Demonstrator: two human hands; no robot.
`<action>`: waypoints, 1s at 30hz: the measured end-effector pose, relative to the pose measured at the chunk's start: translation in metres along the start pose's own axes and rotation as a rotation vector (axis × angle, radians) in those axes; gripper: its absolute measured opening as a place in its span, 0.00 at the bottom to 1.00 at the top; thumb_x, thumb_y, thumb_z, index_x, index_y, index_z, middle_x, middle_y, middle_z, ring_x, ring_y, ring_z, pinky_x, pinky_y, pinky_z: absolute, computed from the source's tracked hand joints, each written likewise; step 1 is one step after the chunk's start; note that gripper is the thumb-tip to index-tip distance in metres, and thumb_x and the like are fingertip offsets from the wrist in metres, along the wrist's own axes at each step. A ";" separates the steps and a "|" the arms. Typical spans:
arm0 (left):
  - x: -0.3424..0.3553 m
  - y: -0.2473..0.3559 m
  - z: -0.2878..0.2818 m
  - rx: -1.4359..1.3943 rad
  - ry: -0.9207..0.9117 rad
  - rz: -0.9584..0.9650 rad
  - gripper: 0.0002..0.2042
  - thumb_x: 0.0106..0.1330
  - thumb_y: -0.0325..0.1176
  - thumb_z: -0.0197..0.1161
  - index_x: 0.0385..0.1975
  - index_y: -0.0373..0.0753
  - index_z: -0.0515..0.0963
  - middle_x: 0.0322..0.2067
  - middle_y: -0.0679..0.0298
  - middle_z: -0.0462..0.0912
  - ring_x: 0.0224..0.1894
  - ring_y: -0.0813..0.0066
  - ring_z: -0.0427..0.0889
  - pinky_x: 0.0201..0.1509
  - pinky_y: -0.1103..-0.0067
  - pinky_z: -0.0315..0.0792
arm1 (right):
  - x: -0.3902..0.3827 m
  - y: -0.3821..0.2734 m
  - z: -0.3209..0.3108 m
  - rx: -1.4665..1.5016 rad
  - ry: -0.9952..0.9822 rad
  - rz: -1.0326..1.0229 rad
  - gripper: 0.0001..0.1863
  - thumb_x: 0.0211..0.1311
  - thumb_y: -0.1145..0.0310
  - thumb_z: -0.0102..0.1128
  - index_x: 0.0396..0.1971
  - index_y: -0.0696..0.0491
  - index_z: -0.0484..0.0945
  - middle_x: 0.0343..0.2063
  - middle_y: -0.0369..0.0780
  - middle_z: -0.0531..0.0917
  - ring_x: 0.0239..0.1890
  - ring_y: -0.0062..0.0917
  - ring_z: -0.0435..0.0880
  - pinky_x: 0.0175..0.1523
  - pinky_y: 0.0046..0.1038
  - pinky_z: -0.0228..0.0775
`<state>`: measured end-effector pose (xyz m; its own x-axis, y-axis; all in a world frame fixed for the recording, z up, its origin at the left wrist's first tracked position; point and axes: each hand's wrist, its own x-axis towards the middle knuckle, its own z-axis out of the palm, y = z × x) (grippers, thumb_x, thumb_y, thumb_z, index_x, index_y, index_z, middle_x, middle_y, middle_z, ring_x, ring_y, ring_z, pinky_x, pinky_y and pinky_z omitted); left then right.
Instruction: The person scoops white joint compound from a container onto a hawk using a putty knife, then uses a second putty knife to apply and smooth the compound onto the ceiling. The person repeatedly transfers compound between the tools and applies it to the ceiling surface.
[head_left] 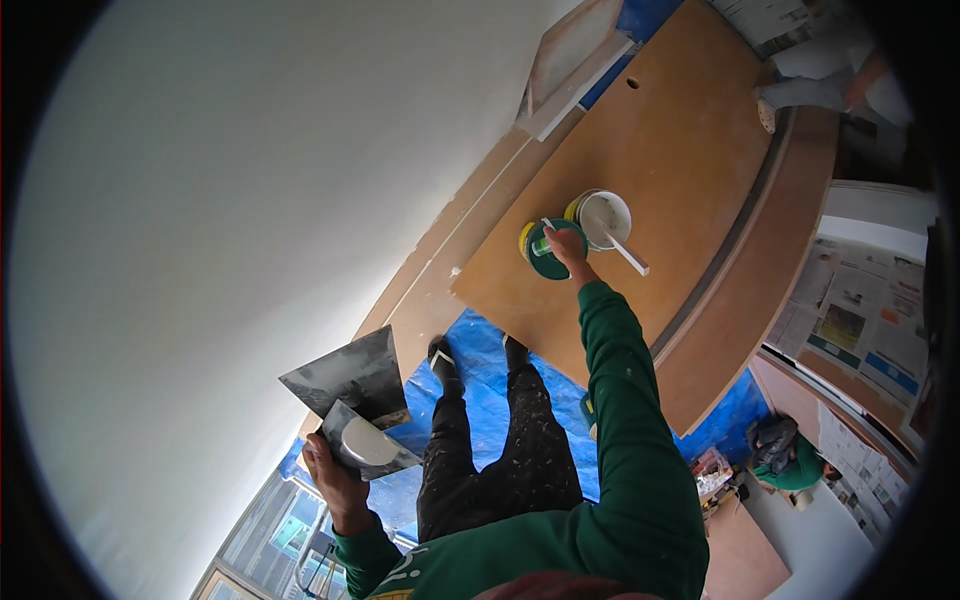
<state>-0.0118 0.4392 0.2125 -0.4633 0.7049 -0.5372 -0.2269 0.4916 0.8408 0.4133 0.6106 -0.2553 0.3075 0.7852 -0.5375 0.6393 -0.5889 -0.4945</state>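
Grey metal, square-cornered plate [341, 417] bearing white paste [368, 442] is gripped by the half-curled left hand [338, 487] near the pale wall [200, 250], probably flattish to keep its load, while the right hand [566, 246], loosely curled, reaches over a green-topped yellow bucket [549, 268], its hold unclear.

Two buckets [592, 205] [552, 266] are standing on one tabletop [680, 150] — and two metal blades [358, 378] [345, 445], the wearer's two hands [337, 482] [567, 247] and two other people [797, 465] [825, 93] are showing.

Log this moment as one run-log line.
left hand: holding metal blades, white paste on one | right hand: at green-topped bucket | open bucket beside, pale stick in it
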 end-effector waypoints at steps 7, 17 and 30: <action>0.002 0.003 0.002 -0.006 -0.001 0.007 0.21 0.75 0.53 0.50 0.50 0.39 0.68 0.45 0.59 0.79 0.45 0.68 0.81 0.49 0.70 0.77 | -0.006 0.005 0.018 -0.204 -0.118 -0.063 0.33 0.59 0.40 0.56 0.31 0.61 0.84 0.34 0.55 0.84 0.41 0.53 0.83 0.45 0.45 0.75; 0.005 0.010 0.015 -0.004 -0.052 -0.006 0.22 0.76 0.54 0.49 0.51 0.38 0.69 0.47 0.59 0.78 0.46 0.68 0.81 0.49 0.70 0.77 | -0.054 0.001 0.003 -0.081 -0.135 -0.159 0.29 0.55 0.41 0.62 0.28 0.58 0.82 0.29 0.53 0.84 0.37 0.50 0.83 0.43 0.44 0.75; -0.026 0.072 0.017 0.015 -0.287 0.050 0.23 0.76 0.53 0.49 0.49 0.35 0.70 0.42 0.60 0.79 0.42 0.74 0.79 0.44 0.77 0.75 | -0.285 -0.003 -0.133 1.132 -0.065 0.264 0.23 0.65 0.41 0.60 0.31 0.48 0.76 0.24 0.32 0.76 0.28 0.19 0.79 0.39 0.27 0.76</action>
<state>-0.0014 0.4650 0.2858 -0.2121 0.8434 -0.4937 -0.1960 0.4583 0.8669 0.4177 0.4138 -0.0097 0.2798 0.6207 -0.7325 -0.4438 -0.5929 -0.6720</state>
